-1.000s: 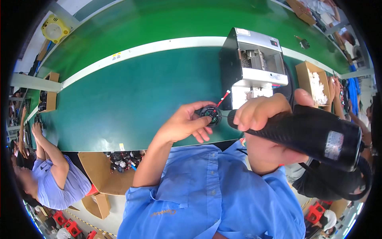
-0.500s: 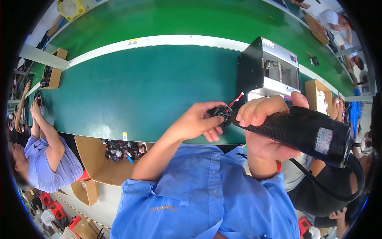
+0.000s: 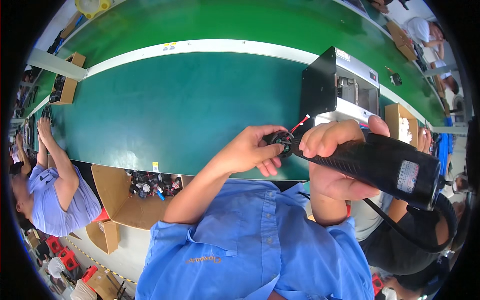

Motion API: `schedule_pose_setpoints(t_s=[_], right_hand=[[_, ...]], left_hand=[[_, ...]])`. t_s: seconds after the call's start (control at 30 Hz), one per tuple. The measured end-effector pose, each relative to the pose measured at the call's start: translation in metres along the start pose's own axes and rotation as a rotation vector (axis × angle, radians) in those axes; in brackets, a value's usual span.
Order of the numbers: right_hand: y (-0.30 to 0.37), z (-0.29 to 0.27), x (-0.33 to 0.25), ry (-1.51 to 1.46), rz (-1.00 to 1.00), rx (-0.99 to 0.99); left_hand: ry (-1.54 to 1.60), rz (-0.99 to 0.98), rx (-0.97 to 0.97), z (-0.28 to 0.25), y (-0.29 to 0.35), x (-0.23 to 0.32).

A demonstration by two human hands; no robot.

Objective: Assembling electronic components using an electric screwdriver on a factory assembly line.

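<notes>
My left hand (image 3: 250,152) pinches a small round black part with a green circuit board (image 3: 281,136) between thumb and fingers, just above the near edge of the green workbench (image 3: 200,105). Red wires (image 3: 300,123) ending in a white connector stick up from the part. My right hand (image 3: 330,162) is wrapped round a thick black corded electric screwdriver (image 3: 382,165), held nearly level. Its ribbed nose points left and meets the round part; the bit's exact contact is too small to make out. A black cord (image 3: 400,232) loops down from its rear end.
A black and silver machine (image 3: 320,85) stands behind my right hand. Beside it is a cardboard box with white pieces (image 3: 392,120). An open carton of small parts (image 3: 107,187) sits below the bench edge at left. Co-workers sit on both sides, one in a lilac shirt (image 3: 62,200).
My hands, the round part and the screwdriver stay together almost unmoved. The view has shifted slightly. The co-worker at left has reached farther forward along the bench.
</notes>
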State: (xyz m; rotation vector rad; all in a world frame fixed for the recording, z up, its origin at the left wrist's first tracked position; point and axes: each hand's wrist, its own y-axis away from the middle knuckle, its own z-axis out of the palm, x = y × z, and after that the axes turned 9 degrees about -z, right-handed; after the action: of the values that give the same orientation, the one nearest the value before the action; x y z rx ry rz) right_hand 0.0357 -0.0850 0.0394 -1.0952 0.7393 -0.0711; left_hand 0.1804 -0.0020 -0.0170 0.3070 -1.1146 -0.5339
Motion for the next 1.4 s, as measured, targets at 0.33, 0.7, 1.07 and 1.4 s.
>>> schedule_pose_setpoints(t_s=[0.33, 0.7, 1.07, 1.4], right_hand=[[-0.003, 0.002, 0.0, 0.0, 0.002, 0.036], [0.001, -0.002, 0.006, 0.002, 0.01, -0.038], [0.0, 0.001, 0.01, -0.051, 0.049, -0.064], [-0.013, -0.002, -0.037, 0.038, 0.077, 0.327]], left_hand=[[-0.004, 0.005, -0.003, 0.0, 0.0, 0.001], [-0.003, 0.043, 0.0, 0.003, 0.001, -0.004], [-0.098, 0.052, -0.02, 0.001, -0.001, 0.005], [-0.2, 0.059, 0.155, -0.012, 0.01, 0.02]])
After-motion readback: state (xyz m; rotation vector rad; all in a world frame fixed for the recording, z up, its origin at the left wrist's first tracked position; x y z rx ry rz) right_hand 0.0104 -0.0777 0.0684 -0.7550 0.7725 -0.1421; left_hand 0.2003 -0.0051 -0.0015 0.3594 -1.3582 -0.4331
